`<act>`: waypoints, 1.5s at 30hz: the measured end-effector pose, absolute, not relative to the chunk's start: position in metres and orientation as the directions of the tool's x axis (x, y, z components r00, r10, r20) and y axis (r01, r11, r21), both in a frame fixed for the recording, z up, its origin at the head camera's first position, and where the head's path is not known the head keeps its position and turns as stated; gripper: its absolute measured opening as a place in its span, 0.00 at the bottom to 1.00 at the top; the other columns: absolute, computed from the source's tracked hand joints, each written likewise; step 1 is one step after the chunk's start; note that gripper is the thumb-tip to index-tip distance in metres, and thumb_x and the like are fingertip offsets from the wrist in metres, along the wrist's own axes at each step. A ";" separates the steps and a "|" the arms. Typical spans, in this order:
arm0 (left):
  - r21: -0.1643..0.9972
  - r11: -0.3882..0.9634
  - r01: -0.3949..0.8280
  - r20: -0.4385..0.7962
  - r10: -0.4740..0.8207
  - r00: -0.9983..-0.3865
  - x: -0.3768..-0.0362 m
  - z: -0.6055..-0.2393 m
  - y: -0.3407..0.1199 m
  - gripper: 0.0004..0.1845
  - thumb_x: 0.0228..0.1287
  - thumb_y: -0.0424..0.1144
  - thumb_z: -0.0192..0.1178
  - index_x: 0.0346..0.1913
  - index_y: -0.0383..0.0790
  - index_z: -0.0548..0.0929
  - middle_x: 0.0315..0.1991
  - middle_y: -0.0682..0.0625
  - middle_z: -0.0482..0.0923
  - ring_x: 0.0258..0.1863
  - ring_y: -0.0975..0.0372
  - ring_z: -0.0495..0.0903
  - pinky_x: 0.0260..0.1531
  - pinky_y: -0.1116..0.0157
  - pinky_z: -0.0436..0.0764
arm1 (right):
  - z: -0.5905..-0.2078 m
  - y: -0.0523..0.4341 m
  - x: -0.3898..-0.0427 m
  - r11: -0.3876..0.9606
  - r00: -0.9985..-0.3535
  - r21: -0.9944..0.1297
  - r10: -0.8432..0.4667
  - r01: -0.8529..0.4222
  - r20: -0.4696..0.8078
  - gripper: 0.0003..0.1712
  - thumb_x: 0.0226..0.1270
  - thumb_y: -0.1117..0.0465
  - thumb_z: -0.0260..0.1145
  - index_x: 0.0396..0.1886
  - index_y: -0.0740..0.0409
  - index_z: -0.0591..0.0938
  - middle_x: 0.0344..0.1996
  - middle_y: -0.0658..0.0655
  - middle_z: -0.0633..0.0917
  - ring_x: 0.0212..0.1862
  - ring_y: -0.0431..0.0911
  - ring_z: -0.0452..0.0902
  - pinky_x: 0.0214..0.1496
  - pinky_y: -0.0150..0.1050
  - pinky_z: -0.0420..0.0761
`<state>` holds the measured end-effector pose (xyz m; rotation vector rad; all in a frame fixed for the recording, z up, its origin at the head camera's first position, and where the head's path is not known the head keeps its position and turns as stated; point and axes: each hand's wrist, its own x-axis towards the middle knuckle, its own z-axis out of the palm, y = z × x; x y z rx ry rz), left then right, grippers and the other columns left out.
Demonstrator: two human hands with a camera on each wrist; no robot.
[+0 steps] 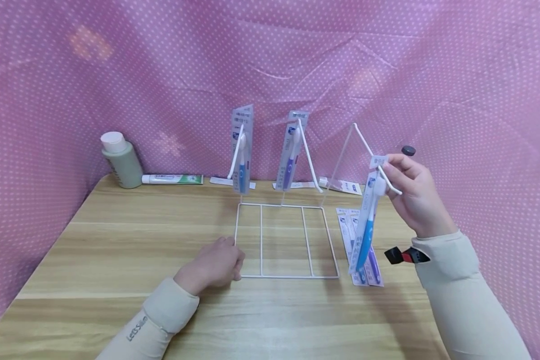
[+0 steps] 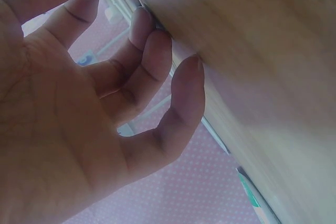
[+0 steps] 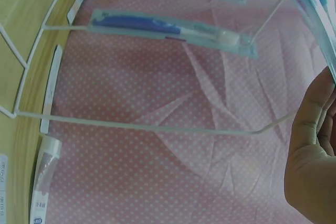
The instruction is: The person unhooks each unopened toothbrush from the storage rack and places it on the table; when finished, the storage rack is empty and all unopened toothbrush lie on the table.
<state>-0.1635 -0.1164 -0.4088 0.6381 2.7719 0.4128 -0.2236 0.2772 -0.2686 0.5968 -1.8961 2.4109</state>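
Observation:
At the right, my right hand [image 1: 411, 192] pinches the top of a packaged blue toothbrush [image 1: 367, 225]. The pack hangs upright at the right prong of a white wire display rack [image 1: 287, 276], whose tip sticks out in front of the card. My left hand [image 1: 216, 262] grips the rack's base at its front left corner; in the left wrist view its fingers [image 2: 186, 87] are bent, fingertips down at the tabletop. A packaged blue toothbrush [image 1: 242, 160] hangs on the left prong and a packaged purple toothbrush [image 1: 291, 155] on the middle one.
More packaged toothbrushes [image 1: 345, 227] lie on the table right of the rack. Along the back edge are a green bottle [image 1: 128, 167] with a pale cap, a toothpaste tube [image 1: 173, 179] and another tube [image 1: 342, 185]. A pink dotted cloth [image 1: 198, 60] hangs behind.

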 end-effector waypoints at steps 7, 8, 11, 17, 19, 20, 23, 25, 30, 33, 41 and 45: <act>0.328 0.863 0.383 -0.176 0.455 -0.873 -0.164 -0.409 -0.117 0.21 0.58 0.39 0.79 0.19 0.50 0.74 0.34 0.49 0.71 0.38 0.54 0.72 0.31 0.55 0.76 | -0.271 0.279 -0.204 -0.338 -0.891 -0.893 -0.240 -0.296 0.386 0.14 0.81 0.76 0.51 0.52 0.68 0.83 0.42 0.56 0.89 0.41 0.43 0.87 0.44 0.32 0.86; 0.330 0.863 0.383 -0.176 0.454 -0.873 -0.164 -0.409 -0.117 0.21 0.58 0.39 0.79 0.19 0.50 0.74 0.34 0.49 0.71 0.38 0.55 0.72 0.31 0.55 0.76 | -0.271 0.279 -0.202 -0.344 -0.884 -0.889 -0.246 -0.304 0.397 0.14 0.81 0.77 0.51 0.52 0.69 0.83 0.42 0.56 0.89 0.40 0.43 0.87 0.44 0.32 0.86; 0.337 0.862 0.379 -0.182 0.454 -0.872 -0.164 -0.410 -0.117 0.21 0.58 0.39 0.78 0.19 0.49 0.74 0.33 0.49 0.70 0.37 0.55 0.71 0.31 0.56 0.75 | -0.270 0.280 -0.197 -0.322 -0.871 -0.886 -0.254 -0.335 0.421 0.15 0.80 0.79 0.49 0.51 0.69 0.82 0.41 0.57 0.89 0.39 0.43 0.87 0.42 0.32 0.86; 0.352 0.859 0.372 -0.191 0.455 -0.870 -0.163 -0.410 -0.117 0.20 0.59 0.39 0.78 0.20 0.48 0.74 0.34 0.49 0.70 0.38 0.54 0.70 0.33 0.56 0.74 | -0.265 0.285 -0.180 -0.213 -0.884 -0.904 -0.218 -0.370 0.413 0.15 0.79 0.80 0.51 0.50 0.68 0.82 0.38 0.55 0.87 0.35 0.42 0.82 0.42 0.31 0.83; 0.350 0.858 0.375 -0.187 0.457 -0.870 -0.164 -0.410 -0.117 0.20 0.59 0.39 0.78 0.20 0.48 0.74 0.34 0.49 0.70 0.38 0.54 0.70 0.33 0.56 0.74 | -0.263 0.286 -0.174 -0.179 -0.889 -0.912 -0.219 -0.370 0.403 0.16 0.79 0.79 0.50 0.49 0.65 0.83 0.37 0.52 0.86 0.35 0.40 0.81 0.42 0.30 0.83; 0.348 0.859 0.377 -0.188 0.457 -0.869 -0.164 -0.411 -0.117 0.20 0.59 0.39 0.78 0.20 0.48 0.74 0.34 0.49 0.70 0.38 0.54 0.70 0.33 0.56 0.74 | -0.262 0.286 -0.172 -0.185 -0.885 -0.909 -0.223 -0.373 0.408 0.16 0.79 0.80 0.50 0.49 0.66 0.82 0.36 0.53 0.86 0.34 0.40 0.80 0.41 0.30 0.82; 0.343 0.861 0.376 -0.189 0.455 -0.870 -0.164 -0.412 -0.117 0.21 0.60 0.40 0.78 0.20 0.49 0.74 0.34 0.50 0.70 0.38 0.55 0.70 0.33 0.56 0.74 | -0.258 0.286 -0.166 -0.154 -0.884 -0.911 -0.226 -0.383 0.409 0.18 0.79 0.80 0.49 0.48 0.63 0.83 0.35 0.51 0.85 0.34 0.39 0.81 0.41 0.29 0.83; 0.338 0.863 0.375 -0.192 0.454 -0.870 -0.164 -0.412 -0.117 0.21 0.60 0.40 0.78 0.20 0.49 0.74 0.34 0.50 0.70 0.38 0.55 0.70 0.33 0.57 0.74 | -0.258 0.287 -0.164 -0.180 -0.874 -0.901 -0.232 -0.393 0.428 0.17 0.78 0.81 0.48 0.49 0.66 0.82 0.35 0.52 0.84 0.34 0.40 0.81 0.40 0.30 0.83; 0.340 0.861 0.377 -0.192 0.456 -0.869 -0.164 -0.412 -0.118 0.20 0.59 0.39 0.78 0.20 0.49 0.74 0.34 0.49 0.70 0.38 0.55 0.70 0.33 0.57 0.74 | -0.258 0.287 -0.161 -0.196 -0.869 -0.892 -0.218 -0.407 0.444 0.16 0.78 0.81 0.49 0.50 0.68 0.82 0.36 0.54 0.84 0.34 0.41 0.82 0.40 0.30 0.84; 0.347 0.859 0.376 -0.189 0.457 -0.869 -0.164 -0.412 -0.118 0.20 0.59 0.39 0.78 0.20 0.49 0.74 0.34 0.49 0.70 0.38 0.54 0.70 0.33 0.56 0.74 | -0.257 0.287 -0.161 -0.208 -0.865 -0.883 -0.202 -0.420 0.459 0.16 0.79 0.80 0.49 0.50 0.67 0.82 0.38 0.54 0.87 0.35 0.40 0.85 0.40 0.29 0.85; 0.342 0.858 0.383 -0.194 0.463 -0.865 -0.163 -0.410 -0.118 0.20 0.61 0.39 0.77 0.20 0.49 0.74 0.34 0.49 0.71 0.38 0.54 0.70 0.35 0.56 0.75 | -0.259 0.299 -0.170 -0.317 -0.854 -0.855 -0.194 -0.411 0.483 0.15 0.79 0.81 0.47 0.51 0.74 0.80 0.39 0.60 0.88 0.34 0.44 0.88 0.39 0.31 0.87; 0.327 0.862 0.388 -0.194 0.463 -0.865 -0.164 -0.410 -0.118 0.20 0.62 0.39 0.77 0.20 0.49 0.74 0.34 0.49 0.71 0.38 0.55 0.71 0.35 0.57 0.75 | -0.264 0.309 -0.180 -0.272 -0.899 -0.897 -0.173 -0.349 0.402 0.12 0.80 0.79 0.51 0.51 0.73 0.80 0.39 0.60 0.88 0.34 0.43 0.88 0.38 0.31 0.87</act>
